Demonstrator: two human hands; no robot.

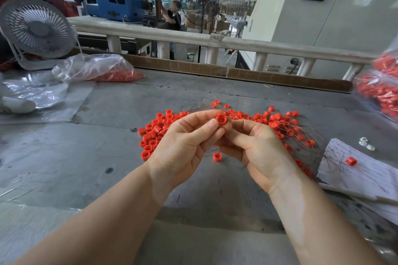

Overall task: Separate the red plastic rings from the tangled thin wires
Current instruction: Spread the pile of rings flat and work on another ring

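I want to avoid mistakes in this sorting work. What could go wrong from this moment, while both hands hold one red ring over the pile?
1. The thin wires trail from the fingers into the ring pile; pulling may drag rings off the table.
2. The held red ring, pinched between left hand and right hand, may slip back into the pile.

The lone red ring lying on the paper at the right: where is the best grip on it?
The lone red ring lies tipped on its side on the paper, amid thin wires. Probably best: come from above and pinch across its curved outer wall, thumb and forefinger on opposite sides, then lift clear of the strands.
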